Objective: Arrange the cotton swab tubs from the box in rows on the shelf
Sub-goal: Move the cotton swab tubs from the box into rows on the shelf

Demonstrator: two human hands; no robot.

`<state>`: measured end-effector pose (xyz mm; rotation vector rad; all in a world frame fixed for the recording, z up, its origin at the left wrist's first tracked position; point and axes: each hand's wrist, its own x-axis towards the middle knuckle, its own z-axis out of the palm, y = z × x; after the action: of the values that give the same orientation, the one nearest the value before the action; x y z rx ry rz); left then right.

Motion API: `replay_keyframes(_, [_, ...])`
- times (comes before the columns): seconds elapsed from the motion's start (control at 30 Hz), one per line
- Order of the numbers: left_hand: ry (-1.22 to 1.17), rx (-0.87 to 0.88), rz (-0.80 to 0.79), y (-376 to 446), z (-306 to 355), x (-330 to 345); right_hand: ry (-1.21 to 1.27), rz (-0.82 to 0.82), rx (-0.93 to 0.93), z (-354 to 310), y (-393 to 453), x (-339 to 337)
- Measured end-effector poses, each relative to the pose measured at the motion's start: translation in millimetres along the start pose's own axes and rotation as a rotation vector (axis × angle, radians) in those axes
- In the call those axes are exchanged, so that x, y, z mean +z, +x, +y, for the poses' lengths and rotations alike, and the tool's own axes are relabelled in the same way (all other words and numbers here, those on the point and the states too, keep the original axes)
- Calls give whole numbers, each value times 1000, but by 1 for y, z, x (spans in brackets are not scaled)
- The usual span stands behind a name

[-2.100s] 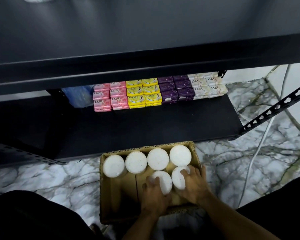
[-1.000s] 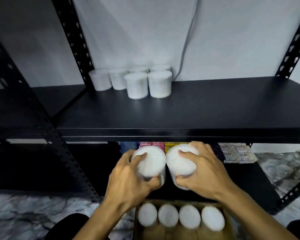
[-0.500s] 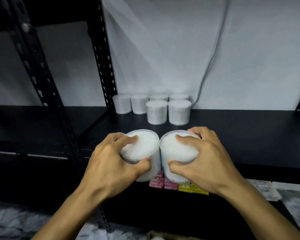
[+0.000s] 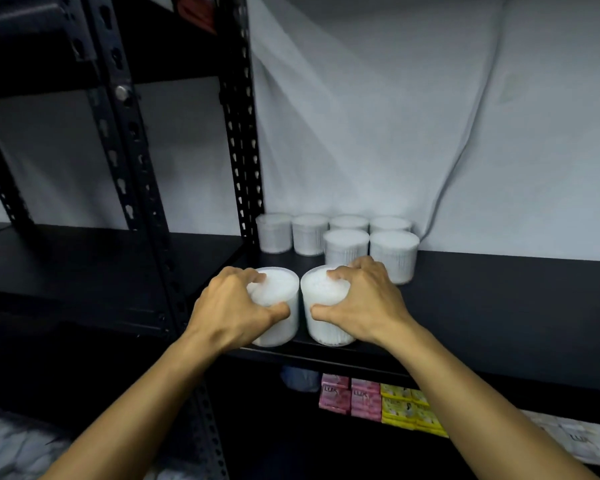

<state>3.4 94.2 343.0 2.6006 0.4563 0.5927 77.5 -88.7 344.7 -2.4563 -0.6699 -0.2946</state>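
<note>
Both tubs, mid-air half a second ago, now stand at the shelf [image 4: 499, 306] front edge. Left hand [image 4: 229, 310] grips the left tub [image 4: 281, 320], right hand [image 4: 364, 303] the right tub [image 4: 321, 317], fingers curled over the lids. Six shelved tubs [image 4: 394, 252] sit beyond the knuckles. Below the wrists, pink soap boxes [image 4: 350, 396] read LUX.

Black metal shelf [image 4: 499, 306], flat board on perforated uprights. Six cotton swab tubs [image 4: 394, 254] stand upright at the back near the left upright: a row of four against the wall, two more just in front of the right-hand pair. Two further tubs [image 4: 284, 320] stand side by side at the shelf's front edge, nearly touching. Lower shelf [image 4: 326, 445] below carries stacked soap packs [image 4: 364, 400], pink then yellow, with white ones at far right.
</note>
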Motion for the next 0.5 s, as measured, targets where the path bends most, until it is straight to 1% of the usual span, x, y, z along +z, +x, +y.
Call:
replay_keyframes(0.3, [46,-10,-47,21,-12,-2,-3,-33,3,-3,19,18])
replay_keyframes(0.5, [3,18,-41,13,-20,4,46,-84,-18,10,10,23])
